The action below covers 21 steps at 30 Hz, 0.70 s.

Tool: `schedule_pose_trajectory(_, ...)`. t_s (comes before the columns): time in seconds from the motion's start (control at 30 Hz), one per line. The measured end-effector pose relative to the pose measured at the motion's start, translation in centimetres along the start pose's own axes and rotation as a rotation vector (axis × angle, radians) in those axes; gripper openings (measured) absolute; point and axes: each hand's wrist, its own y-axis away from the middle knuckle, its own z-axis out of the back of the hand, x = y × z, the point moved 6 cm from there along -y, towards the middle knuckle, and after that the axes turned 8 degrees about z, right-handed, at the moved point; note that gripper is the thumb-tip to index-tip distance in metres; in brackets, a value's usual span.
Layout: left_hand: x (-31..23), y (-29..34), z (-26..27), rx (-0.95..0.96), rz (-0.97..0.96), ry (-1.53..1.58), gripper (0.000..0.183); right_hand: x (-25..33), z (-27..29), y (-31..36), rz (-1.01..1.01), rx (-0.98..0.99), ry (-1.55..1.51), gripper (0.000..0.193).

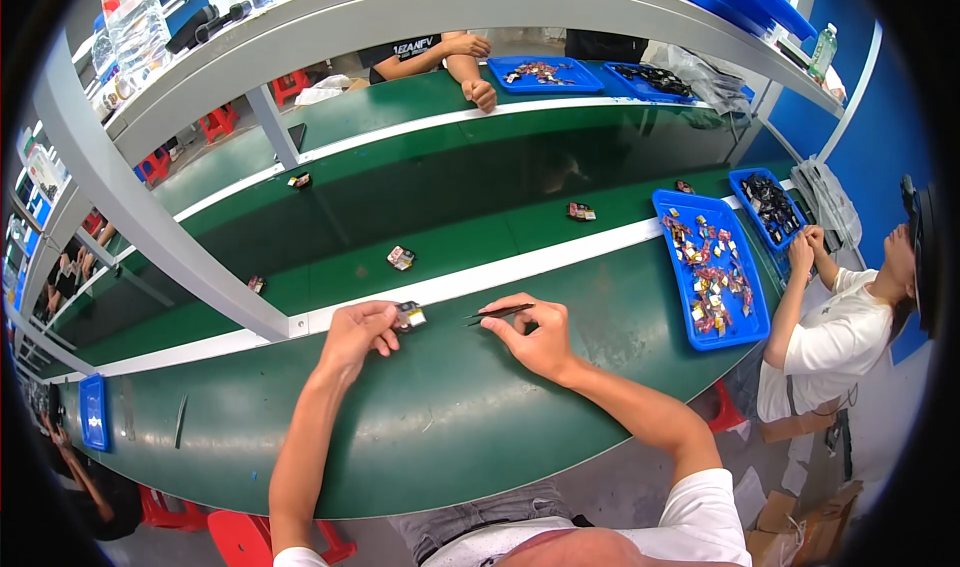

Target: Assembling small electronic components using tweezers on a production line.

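My left hand (360, 335) pinches a small black part with a white-and-yellow label (411, 316) at its fingertips, close to the white rail along the bench. Just to its right, my right hand (535, 337) grips dark tweezers (506, 314). Their slim tips point left toward the labelled part, with a gap between the two. Both hands are over the green bench top (450, 417). Fine detail on the held part is too small to make out.
At right a blue tray (739, 339) holds many small parts; a smaller blue tray (770, 210) beside it holds black pieces. Similar parts (401, 258) lie on the green conveyor (500, 227). A grey post (170, 217) rises left. Co-workers sit right, far side and far left.
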Motion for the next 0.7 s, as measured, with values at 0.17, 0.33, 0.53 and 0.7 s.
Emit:
schedule_pose_trajectory(0.17, 1.0, 0.0, -3.5, 0.025, -0.005, -0.005, 0.028, -0.1, 0.5, 0.5, 0.073, -0.025, 0.041, 0.013)
schedule_pose_trajectory(0.33, 1.6, 0.6, -5.0, 0.002, -0.057, 0.004, 0.027, 0.5, 0.7, 0.3, -0.111, -0.042, 0.011, 0.010)
schedule_pose_trajectory(0.53, 2.5, 0.9, -5.5, 0.000, -0.145, 0.004, 0.030, -1.3, 0.8, 0.6, -0.205, -0.132, -0.099, 0.011)
schedule_pose_trajectory(0.7, 2.1, 1.8, -6.7, 0.009, -0.180, 0.044, 0.026, 0.4, 1.4, -0.2, -0.467, -0.073, -0.296, 0.015)
